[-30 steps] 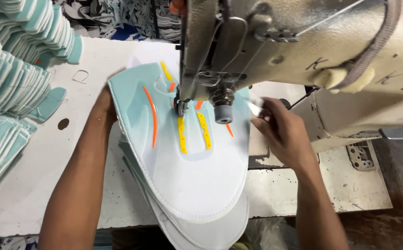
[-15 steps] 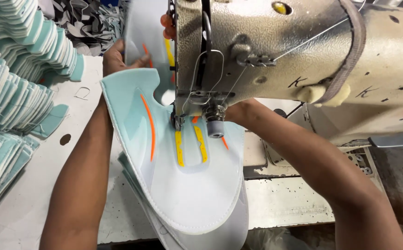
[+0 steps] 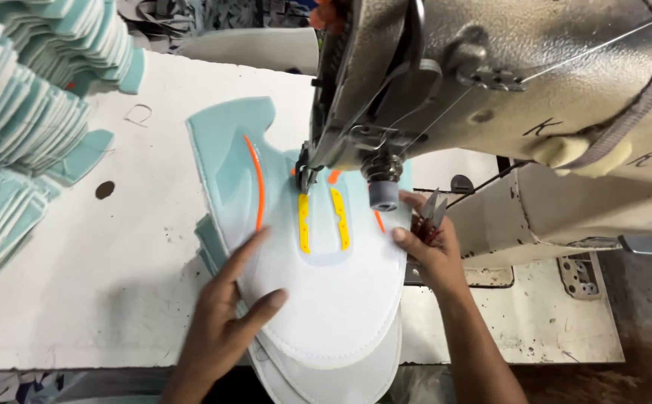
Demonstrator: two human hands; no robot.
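At frame centre, the left hand (image 3: 229, 318) is pressing open fingers on the white-and-teal shoe upper (image 3: 318, 284) under the sewing machine (image 3: 491, 97); the right hand (image 3: 431, 243) is touching its right edge, clutching small snips (image 3: 432, 209).

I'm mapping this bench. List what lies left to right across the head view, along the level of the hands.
Stacked teal pieces → hole in the table → left hand → white and teal shoe upper → right hand, holding small snips → metal plate.
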